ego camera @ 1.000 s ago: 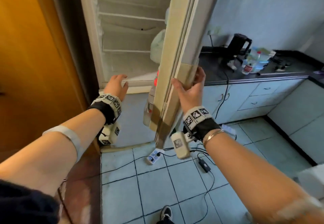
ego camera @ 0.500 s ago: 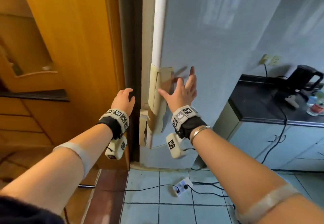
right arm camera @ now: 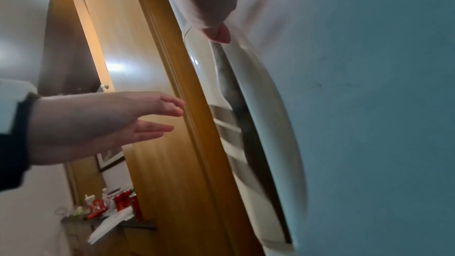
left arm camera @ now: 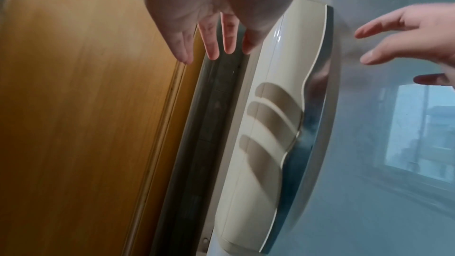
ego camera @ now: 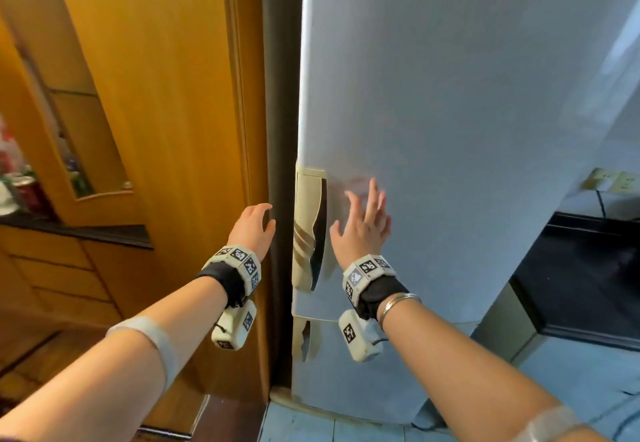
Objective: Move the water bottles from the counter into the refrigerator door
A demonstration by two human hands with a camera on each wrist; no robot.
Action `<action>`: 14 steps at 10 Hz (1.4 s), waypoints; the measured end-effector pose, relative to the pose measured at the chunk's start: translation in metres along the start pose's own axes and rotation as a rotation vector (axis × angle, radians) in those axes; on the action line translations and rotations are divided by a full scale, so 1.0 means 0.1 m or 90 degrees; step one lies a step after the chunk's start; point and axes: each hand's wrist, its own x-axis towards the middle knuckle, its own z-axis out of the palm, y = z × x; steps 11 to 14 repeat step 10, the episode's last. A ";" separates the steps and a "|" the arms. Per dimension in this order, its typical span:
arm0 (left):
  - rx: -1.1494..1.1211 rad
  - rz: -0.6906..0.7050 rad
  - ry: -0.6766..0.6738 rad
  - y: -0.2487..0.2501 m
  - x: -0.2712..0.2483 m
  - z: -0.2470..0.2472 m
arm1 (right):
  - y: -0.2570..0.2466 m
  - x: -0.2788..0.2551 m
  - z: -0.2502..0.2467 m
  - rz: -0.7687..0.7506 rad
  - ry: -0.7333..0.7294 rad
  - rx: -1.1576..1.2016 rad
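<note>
The pale blue refrigerator door stands closed, its cream handle on the left edge. My right hand is spread just right of the handle, fingers straight and close to the door face; touching or apart, I cannot tell. My left hand hovers with relaxed fingers before the dark gap between fridge and wooden panel, holding nothing. In the left wrist view the left hand hangs over the handle. In the right wrist view the handle runs past. No water bottle is in view.
An orange wooden panel stands left of the fridge, with a dark ledge and red packages further left. A black counter and a wall socket lie at the right. Tiled floor shows below.
The refrigerator door swung from open to closed. My right hand let go of its edge and now spreads flat by the handle. My view turned left, away from the counter.
</note>
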 end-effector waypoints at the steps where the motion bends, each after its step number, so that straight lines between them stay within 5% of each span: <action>1: -0.005 -0.004 0.006 0.00 0.14 0.03 | 0.13 0.22 0.01 -0.032 -0.030 -0.079; 3: -0.018 0.024 -0.014 0.00 0.38 0.11 | 0.34 0.60 0.05 -0.037 -0.159 -0.233; 8: -0.027 0.081 -0.080 0.15 0.49 0.26 | 0.31 0.64 0.07 -0.006 -0.207 -0.277; 10: -0.040 0.120 -0.092 0.26 0.40 0.32 | 0.20 0.64 -0.27 -0.032 -0.090 -0.088; 14: -0.040 0.120 -0.092 0.26 0.40 0.32 | 0.20 0.64 -0.27 -0.032 -0.090 -0.088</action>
